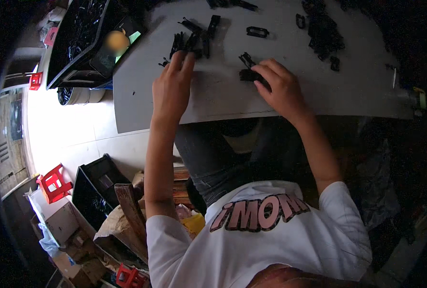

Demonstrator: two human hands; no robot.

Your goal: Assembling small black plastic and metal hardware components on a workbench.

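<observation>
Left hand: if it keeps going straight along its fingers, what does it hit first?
Likely the cluster of black plastic clips lying just beyond the left hand on the grey table. Its fingertips already sit at the cluster's near edge; actual contact is unclear.

- The grey table (pixel 319 91) has a matt, smooth top, like painted board.
- The small black clips (pixel 194 41) scattered on it look like hard plastic with a faint sheen.
- The black crate (pixel 81 33) is glossy moulded plastic.
- The 2 red stools (pixel 54 182) on the floor look like smooth plastic.
- The white T-shirt (pixel 290 240) is soft matt cloth.
- The jeans (pixel 213 158) are dark, coarse denim.
- The floor tiles (pixel 69 129) shine, glossy.
</observation>
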